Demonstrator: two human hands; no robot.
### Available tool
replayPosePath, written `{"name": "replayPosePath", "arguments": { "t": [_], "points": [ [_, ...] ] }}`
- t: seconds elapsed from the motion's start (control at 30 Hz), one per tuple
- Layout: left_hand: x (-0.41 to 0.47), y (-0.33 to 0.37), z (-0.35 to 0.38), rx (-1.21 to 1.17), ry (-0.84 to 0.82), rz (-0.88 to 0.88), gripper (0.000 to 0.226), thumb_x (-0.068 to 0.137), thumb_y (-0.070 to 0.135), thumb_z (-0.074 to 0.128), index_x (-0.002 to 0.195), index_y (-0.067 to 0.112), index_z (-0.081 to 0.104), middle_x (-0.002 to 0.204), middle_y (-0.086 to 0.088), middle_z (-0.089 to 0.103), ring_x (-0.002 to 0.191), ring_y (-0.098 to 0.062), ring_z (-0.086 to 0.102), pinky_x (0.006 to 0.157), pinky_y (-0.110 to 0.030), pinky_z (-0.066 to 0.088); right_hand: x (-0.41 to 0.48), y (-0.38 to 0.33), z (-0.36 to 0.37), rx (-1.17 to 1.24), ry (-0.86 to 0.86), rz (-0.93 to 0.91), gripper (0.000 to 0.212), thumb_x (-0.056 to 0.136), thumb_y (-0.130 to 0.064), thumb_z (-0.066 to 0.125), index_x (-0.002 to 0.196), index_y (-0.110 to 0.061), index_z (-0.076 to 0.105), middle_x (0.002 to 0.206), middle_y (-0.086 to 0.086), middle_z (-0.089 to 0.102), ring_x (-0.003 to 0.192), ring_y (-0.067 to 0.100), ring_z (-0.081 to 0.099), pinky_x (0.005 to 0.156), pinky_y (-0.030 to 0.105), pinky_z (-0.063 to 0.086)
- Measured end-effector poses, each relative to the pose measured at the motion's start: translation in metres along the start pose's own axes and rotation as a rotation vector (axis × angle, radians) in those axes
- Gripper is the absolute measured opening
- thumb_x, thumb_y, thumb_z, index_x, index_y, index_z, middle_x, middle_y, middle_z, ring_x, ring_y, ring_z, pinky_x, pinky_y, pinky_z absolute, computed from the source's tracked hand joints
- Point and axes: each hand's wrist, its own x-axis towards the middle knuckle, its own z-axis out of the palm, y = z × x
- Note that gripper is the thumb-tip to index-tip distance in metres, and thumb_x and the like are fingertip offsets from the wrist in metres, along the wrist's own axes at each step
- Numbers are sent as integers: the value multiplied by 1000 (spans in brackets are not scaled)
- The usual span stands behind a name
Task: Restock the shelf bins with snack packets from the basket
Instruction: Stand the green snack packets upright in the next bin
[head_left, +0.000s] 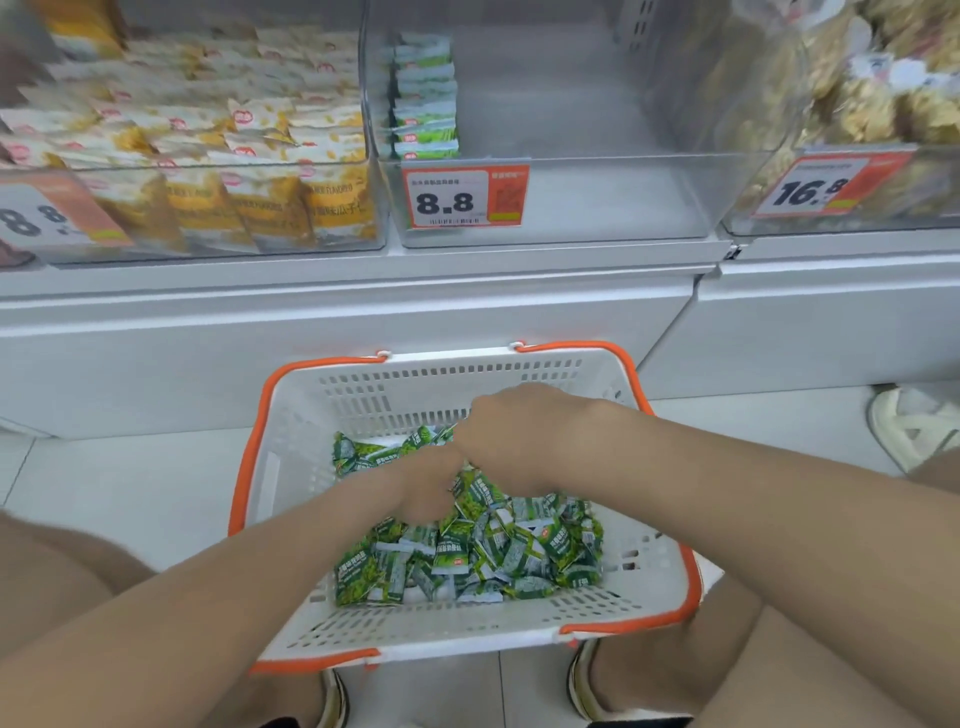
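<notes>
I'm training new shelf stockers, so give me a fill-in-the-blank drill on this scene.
The left hand and right hand reach into a white basket with ____ handles.
Its green snack packets match the row in the ____ bin.
The price tag on the right bin reads ____.
Missing: orange; middle; 16.8

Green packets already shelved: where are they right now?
Head view: the shelved green packets stand in a row against the left wall of the middle clear bin, above the 8.8 price tag, right of the yellow packets.
</notes>
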Motion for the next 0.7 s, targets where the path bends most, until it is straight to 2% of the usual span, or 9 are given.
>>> {"name": "replayPosePath", "arguments": {
  "t": [0.07, 0.13, 0.2, 0.23, 0.3, 0.37, 0.5, 0.6, 0.7],
  "points": [
    [-11, 12, -26, -88, 91, 41, 41, 93, 15, 60, 132, 19, 47, 103, -10, 61, 82, -19, 56, 76, -40, 51, -7, 7, -8, 28, 61, 35, 26, 94, 2, 56, 113, -15, 62, 78, -1, 41, 58, 14, 46, 46, 30, 36],
    [-29, 25, -52, -193, 172, 93, 35, 88, 19, 67, 121, 29, 58, 100, -9, 60, 78, -16, 56, 73, -34, 46, -13, 16, -12, 56, 100, 83, 28, 94, -2, 57, 118, -16, 63, 79, -1, 38, 62, 17, 48, 47, 29, 33],
    [-51, 39, -77, -334, 213, 141, 24, 89, 18, 71, 108, 33, 67, 91, -14, 61, 69, -15, 54, 68, -32, 43, -21, 27, -13, 131, 150, 127, 18, 93, -11, 61, 110, -16, 62, 83, 3, 45, 74, 24, 57, 50, 32, 40],
    [-63, 47, -88, -414, 222, 176, 20, 90, 15, 72, 105, 29, 71, 90, -15, 64, 69, -15, 56, 68, -31, 45, -23, 32, -13, 198, 183, 138, 12, 92, -17, 64, 104, -16, 61, 86, 5, 51, 81, 26, 61, 55, 34, 47],
    [-82, 54, -105, -561, 212, 244, 15, 93, 9, 74, 105, 18, 74, 97, -15, 72, 76, -15, 63, 74, -33, 51, -27, 39, -13, 355, 262, 142, 26, 88, -35, 72, 95, -12, 61, 87, 7, 60, 86, 25, 62, 68, 40, 55],
    [-94, 55, -117, -654, 222, 277, 19, 93, 7, 76, 111, 11, 72, 104, -11, 77, 85, -17, 70, 81, -31, 56, -28, 42, -14, 560, 364, 157, 34, 82, -42, 79, 93, -13, 66, 79, 3, 65, 76, 19, 62, 67, 40, 55],
    [-110, 48, -135, -882, 336, 280, 12, 98, 14, 70, 107, 5, 69, 96, -14, 77, 84, -24, 69, 81, -30, 59, -29, 41, -16, 1018, 520, 209, 27, 80, -31, 89, 99, -22, 72, 73, 6, 76, 70, 23, 73, 72, 42, 62],
    [-116, 46, -142, -974, 373, 303, 22, 104, 20, 60, 104, 1, 72, 93, -15, 72, 74, -20, 67, 74, -27, 60, -35, 38, -22, 1232, 555, 222, 33, 79, -26, 91, 106, -22, 73, 78, 5, 78, 70, 19, 75, 67, 28, 55],
    [-119, 47, -145, -976, 405, 311, 35, 99, 29, 64, 106, -4, 73, 91, -20, 70, 67, -19, 66, 71, -28, 59, -38, 34, -27, 1313, 575, 208, 40, 80, -21, 91, 114, -17, 71, 76, 6, 78, 60, 11, 69, 56, 20, 47]
  ]
}}
